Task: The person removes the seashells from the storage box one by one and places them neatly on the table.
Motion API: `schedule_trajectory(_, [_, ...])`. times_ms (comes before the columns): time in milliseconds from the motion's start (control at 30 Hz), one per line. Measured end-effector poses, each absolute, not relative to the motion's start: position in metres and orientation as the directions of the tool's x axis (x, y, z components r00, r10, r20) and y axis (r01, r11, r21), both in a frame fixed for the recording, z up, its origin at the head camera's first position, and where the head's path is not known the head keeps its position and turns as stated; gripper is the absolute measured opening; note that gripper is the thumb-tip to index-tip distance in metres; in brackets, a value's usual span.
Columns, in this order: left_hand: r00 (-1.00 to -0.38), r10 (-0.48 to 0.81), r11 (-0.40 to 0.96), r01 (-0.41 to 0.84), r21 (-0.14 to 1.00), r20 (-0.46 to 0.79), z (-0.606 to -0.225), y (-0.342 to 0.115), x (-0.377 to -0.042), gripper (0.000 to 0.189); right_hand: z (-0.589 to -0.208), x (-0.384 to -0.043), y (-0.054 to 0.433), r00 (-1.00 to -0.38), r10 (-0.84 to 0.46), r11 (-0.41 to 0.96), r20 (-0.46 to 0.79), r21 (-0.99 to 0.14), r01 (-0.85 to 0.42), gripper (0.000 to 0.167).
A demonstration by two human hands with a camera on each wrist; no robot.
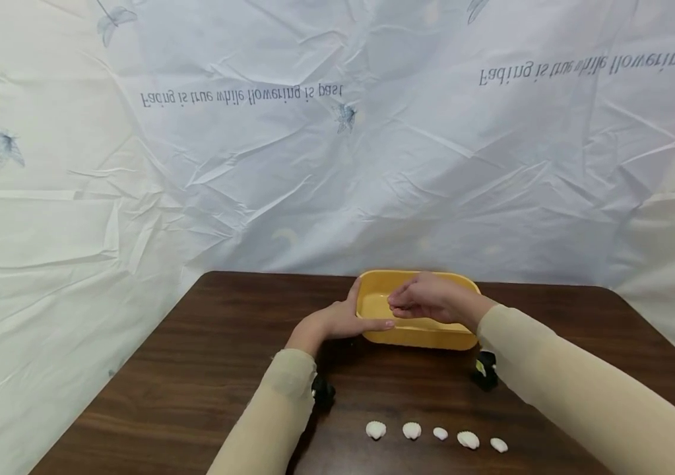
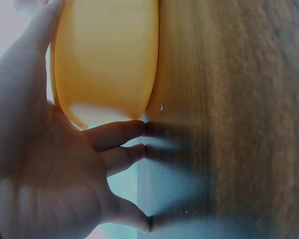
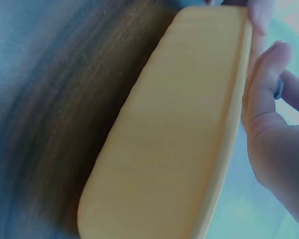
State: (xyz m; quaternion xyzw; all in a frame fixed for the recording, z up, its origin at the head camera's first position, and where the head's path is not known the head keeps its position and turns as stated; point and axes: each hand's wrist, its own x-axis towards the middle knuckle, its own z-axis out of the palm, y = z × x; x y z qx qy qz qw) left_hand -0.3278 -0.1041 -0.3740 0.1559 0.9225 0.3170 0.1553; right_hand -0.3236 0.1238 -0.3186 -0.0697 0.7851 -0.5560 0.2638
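Observation:
A yellow plastic basin (image 1: pixel 420 338) with rounded corners sits near the far edge of the table. My left hand (image 1: pixel 340 318) is spread around its left end, the thumb lying along the front rim. In the left wrist view, straight fingers (image 2: pixel 122 133) reach down to the tabletop beside the basin wall (image 2: pixel 107 55). My right hand (image 1: pixel 432 298) is over the basin's inside, fingers bent and tips close together. In the right wrist view its thumb (image 3: pixel 271 74) shows above the rim; I cannot tell whether anything is between the fingertips.
Several white seashells (image 1: pixel 412 431) lie in a row on the dark wooden table (image 1: pixel 224 349), nearer to me. A pale printed cloth (image 1: pixel 337 165) hangs directly behind the table's far edge. Black wrist devices (image 1: pixel 484 371) hang under both sleeves.

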Motion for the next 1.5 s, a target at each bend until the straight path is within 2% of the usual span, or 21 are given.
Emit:
schedule_trajectory(200, [-0.895,0.411,0.739,0.216,0.638,-0.174,-0.372,-0.102,-0.331,0.132,-0.314,-0.296,0.14,-0.826,-0.495,0.426,-0.269,-0.904,0.039,0.036])
schedule_trajectory(433, [-0.891,0.42,0.724,0.215,0.655,-0.172,-0.373,-0.104,-0.331,0.13,-0.332,-0.266,0.128,-0.732,-0.618,0.493,-0.289,-0.867,-0.074,0.022])
schedule_trajectory(667, [-0.884,0.436,0.708,0.219,0.672,-0.172,-0.372,-0.105,-0.328,0.128,-0.36,-0.258,0.115,-0.783,-0.566,0.583,-0.257,-0.797,-0.16,0.006])
schedule_trajectory(933, [-0.876,0.457,0.693,0.24,0.68,-0.156,-0.372,-0.105,-0.329,0.127,-0.37,-0.257,0.095,-0.797,-0.562,0.622,-0.222,-0.748,-0.23,0.006])
schedule_trajectory(1267, [-0.877,0.456,0.694,0.243,0.677,-0.153,-0.372,-0.105,-0.329,0.127,-0.371,-0.256,0.083,-0.827,-0.519,0.667,-0.217,-0.708,-0.233,0.012])
schedule_trajectory(1433, [-0.88,0.446,0.711,0.238,0.661,-0.162,-0.375,-0.106,-0.33,0.125,-0.359,-0.255,0.086,-0.824,-0.518,0.651,-0.229,-0.73,-0.207,0.003])
schedule_trajectory(1500, [-0.883,0.441,0.715,0.237,0.657,-0.16,-0.376,-0.106,-0.33,0.125,-0.354,-0.256,0.088,-0.817,-0.519,0.636,-0.251,-0.752,-0.174,0.013])
